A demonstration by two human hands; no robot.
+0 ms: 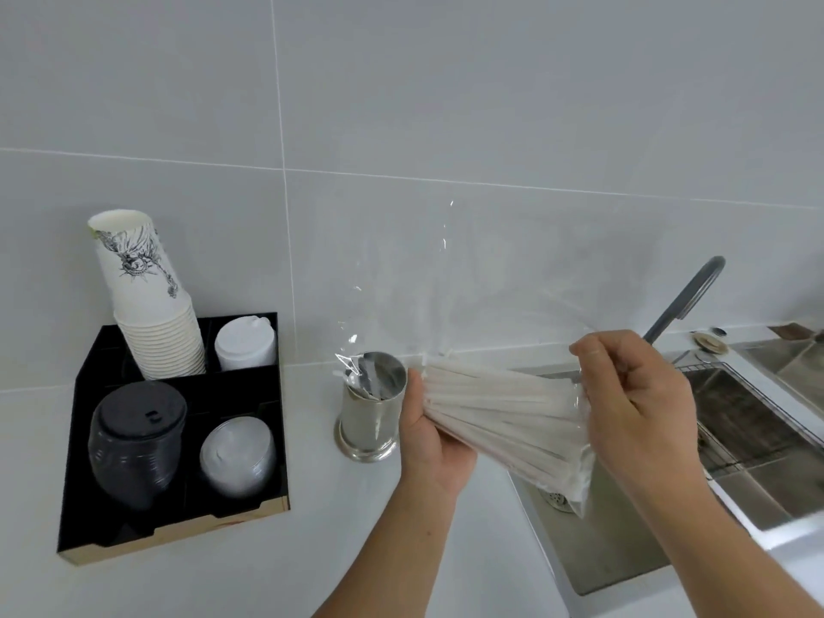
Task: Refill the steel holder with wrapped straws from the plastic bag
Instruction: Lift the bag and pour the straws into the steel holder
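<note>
A shiny steel holder (369, 417) stands upright on the white counter, left of the sink. A bundle of white wrapped straws (499, 410) lies nearly level inside a clear plastic bag (428, 305), whose loose open end billows up and over the holder's mouth. My left hand (428, 434) grips the bundle from below, right beside the holder. My right hand (642, 394) clutches the bag's far end from above, over the sink. I cannot tell what is inside the holder.
A black organizer tray (174, 524) sits at the left with a stack of paper cups (151, 314), white lids (245, 345), black lids (136, 443) and clear lids (238, 454). A steel sink (624, 550) with a grey faucet (686, 296) lies at the right.
</note>
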